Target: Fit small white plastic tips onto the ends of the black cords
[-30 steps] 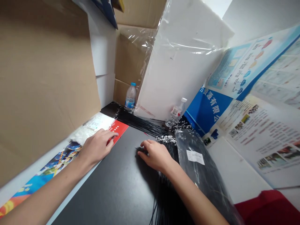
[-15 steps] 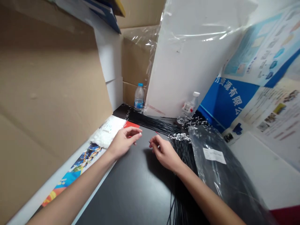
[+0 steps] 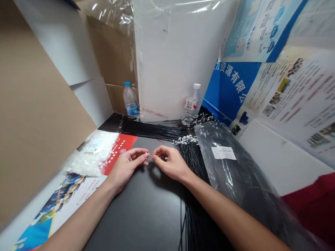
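Note:
My left hand [image 3: 128, 164] is pinched on a tiny white connector [image 3: 146, 154] at its fingertips, over the black table top [image 3: 146, 209]. My right hand [image 3: 169, 162] is pinched close on the end of a thin black wire, its fingertips almost touching the left ones. Just right of my right hand lies a bundle of black wires with white ends [image 3: 192, 157]. A clear bag of small white parts [image 3: 91, 153] lies to the left of my left hand.
A plastic bag of black wires [image 3: 235, 174] with a white label lies on the right. More black wires [image 3: 151, 129] lie across the back. Two water bottles [image 3: 130, 100] [image 3: 192, 103] stand by the white board. Cardboard walls in the left; posters line the right.
My left hand left the bag of white parts and came in with a white piece. My right hand rose from the wire bundle, and both sets of fingertips now meet. The camera turned.

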`<state>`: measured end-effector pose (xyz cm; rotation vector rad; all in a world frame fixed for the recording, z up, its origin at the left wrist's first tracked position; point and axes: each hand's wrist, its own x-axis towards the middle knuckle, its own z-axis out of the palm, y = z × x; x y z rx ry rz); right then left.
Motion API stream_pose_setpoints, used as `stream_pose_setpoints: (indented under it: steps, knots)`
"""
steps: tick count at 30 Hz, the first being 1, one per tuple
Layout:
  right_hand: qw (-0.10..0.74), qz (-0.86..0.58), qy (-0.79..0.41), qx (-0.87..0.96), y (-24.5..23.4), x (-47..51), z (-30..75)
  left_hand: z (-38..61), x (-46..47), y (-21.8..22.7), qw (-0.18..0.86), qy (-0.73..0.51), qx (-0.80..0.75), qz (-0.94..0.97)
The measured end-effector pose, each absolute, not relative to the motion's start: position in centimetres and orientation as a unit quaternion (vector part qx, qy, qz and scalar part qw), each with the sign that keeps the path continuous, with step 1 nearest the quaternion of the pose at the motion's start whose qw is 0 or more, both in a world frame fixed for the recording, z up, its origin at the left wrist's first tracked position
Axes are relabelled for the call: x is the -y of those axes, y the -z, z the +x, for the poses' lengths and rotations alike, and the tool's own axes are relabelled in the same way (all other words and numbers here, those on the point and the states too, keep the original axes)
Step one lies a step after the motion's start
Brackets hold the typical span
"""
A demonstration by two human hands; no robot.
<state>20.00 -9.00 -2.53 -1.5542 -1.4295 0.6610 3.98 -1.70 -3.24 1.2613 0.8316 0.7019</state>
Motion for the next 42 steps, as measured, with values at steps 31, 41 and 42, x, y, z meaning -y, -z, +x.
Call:
stream_pose_setpoints:
  steps: [31,41,42]
  knots:
    - [0.469,-0.603,-0.278,0.583,2.56,9.11,19.41,4.06,1.93,2.99,0.66,-0.298,-0.338,0.601]
    - [0.484,-0.599,-0.221,0.598,2.95,9.02,19.39,4.57,2.22,2.59,0.662,-0.309,-0.366,0.577]
    - [0.485,-0.598,-0.216,0.601,2.92,9.02,19.35,4.61,2.28,2.49,0.659,-0.313,-0.368,0.576]
